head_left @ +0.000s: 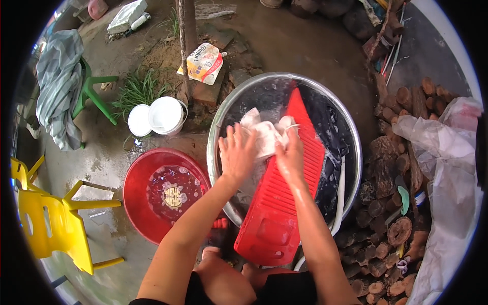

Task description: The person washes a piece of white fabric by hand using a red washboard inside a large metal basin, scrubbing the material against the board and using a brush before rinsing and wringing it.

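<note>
A wet white cloth is bunched over the upper part of a red ridged washboard. My right hand is closed on the cloth's right side. At its left side, my left hand has its fingers stretched and apart, touching the cloth. The washboard leans inside a large round metal basin, its lower end jutting over the near rim. Dark wet fabric with suds lies in the basin, right of the board. A pale hose hangs over the basin's right side.
Left of the basin stands a red plastic tub holding sudsy water. Behind it are a white bucket, its lid and a detergent pouch. Yellow chairs stand far left; stacked logs line the right.
</note>
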Demonstrator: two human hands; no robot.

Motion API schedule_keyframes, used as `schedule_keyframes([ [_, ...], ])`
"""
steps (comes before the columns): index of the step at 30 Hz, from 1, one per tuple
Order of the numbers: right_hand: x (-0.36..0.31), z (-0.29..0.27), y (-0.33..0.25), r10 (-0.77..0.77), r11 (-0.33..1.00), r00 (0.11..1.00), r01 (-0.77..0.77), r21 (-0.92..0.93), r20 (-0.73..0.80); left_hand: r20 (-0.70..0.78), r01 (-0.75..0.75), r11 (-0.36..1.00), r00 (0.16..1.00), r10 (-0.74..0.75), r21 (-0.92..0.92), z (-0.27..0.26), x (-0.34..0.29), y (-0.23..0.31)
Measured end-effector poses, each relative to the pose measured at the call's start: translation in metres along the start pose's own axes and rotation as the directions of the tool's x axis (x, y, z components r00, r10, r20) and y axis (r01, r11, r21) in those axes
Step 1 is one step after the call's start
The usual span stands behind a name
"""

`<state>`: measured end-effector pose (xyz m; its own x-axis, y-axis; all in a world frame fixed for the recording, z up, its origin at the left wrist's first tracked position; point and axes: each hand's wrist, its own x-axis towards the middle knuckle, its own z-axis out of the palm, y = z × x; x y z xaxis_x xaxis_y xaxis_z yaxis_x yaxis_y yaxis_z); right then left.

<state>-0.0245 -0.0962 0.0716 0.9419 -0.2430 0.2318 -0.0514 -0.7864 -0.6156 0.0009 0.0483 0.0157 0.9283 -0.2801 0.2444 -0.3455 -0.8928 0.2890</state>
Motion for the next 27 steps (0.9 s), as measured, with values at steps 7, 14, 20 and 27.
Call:
schedule_keyframes([
  [7, -0.016, 0.052, -0.014, 0.216, 0.661, 0.755, 0.354, -0.662, 0.620, 0.489, 0.196, 0.970, 0.866, -0.104, -0.141, 0.042, -0.013, -0.021],
  [14, -0.013, 0.051, 0.004, 0.301, 0.887, 0.952, -0.298, 0.353, 0.047, 0.639, 0.614, -0.178, 0.735, -0.228, -0.769, 0.004, 0.014, -0.003],
  [20, 0.001, -0.001, 0.024, -0.040, -0.268, 0.664, -0.727, 0.632, 0.746, -0.073, -0.138, 0.474, 0.986, 0.153, -0.870, -0.083, -0.013, 0.117],
  [27, -0.020, 0.004, 0.004, 0.416, -0.118, 0.663, -0.639, 0.760, 0.622, 0.111, 0.125, 0.891, 0.990, -0.084, -0.436, -0.011, 0.033, -0.002],
])
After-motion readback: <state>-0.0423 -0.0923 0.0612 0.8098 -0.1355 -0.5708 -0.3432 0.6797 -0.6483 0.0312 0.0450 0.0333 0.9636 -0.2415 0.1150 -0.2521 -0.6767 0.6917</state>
